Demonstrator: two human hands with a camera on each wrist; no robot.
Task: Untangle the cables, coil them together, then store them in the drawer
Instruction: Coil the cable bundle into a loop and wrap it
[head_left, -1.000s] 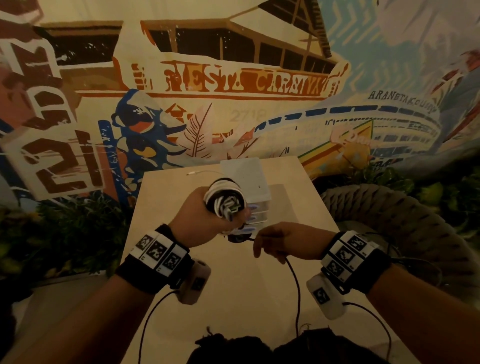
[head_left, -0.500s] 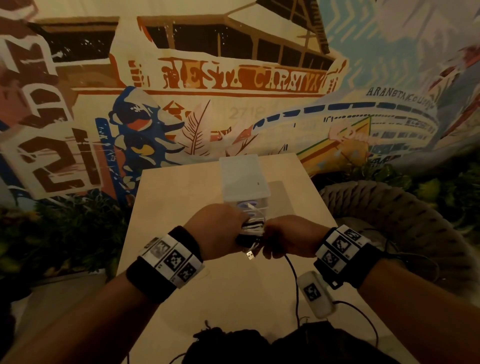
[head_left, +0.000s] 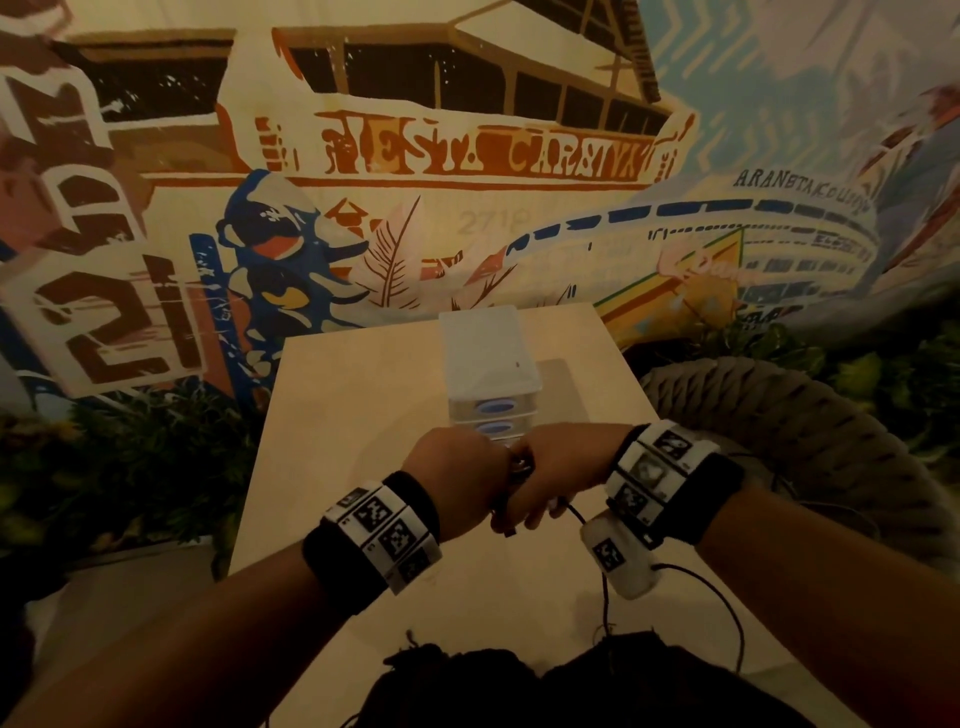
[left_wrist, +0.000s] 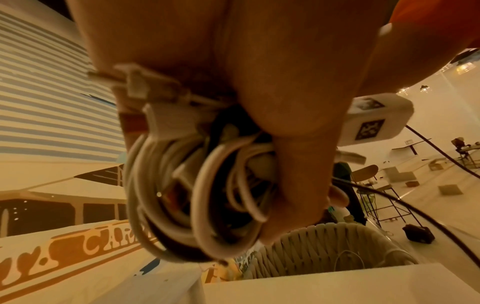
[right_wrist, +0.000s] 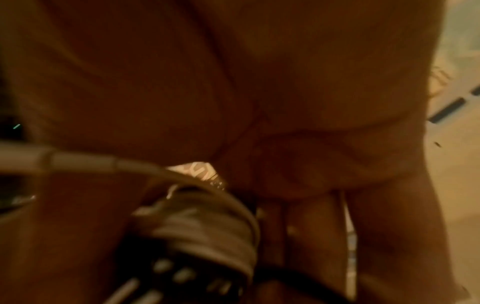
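A coiled bundle of white and black cables (left_wrist: 197, 195) sits in my left hand (left_wrist: 285, 133), whose fingers curl round it. In the head view both hands meet just in front of the small translucent drawer unit (head_left: 488, 353), low over the table. Only a sliver of the cable bundle (head_left: 521, 464) shows between my left hand (head_left: 457, 483) and my right hand (head_left: 561, 467). The blurred right wrist view shows the cable bundle (right_wrist: 202, 226) close against my right hand (right_wrist: 311, 164), its fingers curled beside the coil. The drawers look closed, their blue handles facing me.
The drawer unit stands at mid-right on a pale wooden table (head_left: 337, 415). A woven rope chair (head_left: 805, 441) is to the right, plants (head_left: 130, 467) to the left, a painted mural wall behind. Thin black leads hang from my wrist cameras.
My left hand brought the coil down from chest height to just before the drawer unit. My right hand moved in from the right and closed against the bundle.
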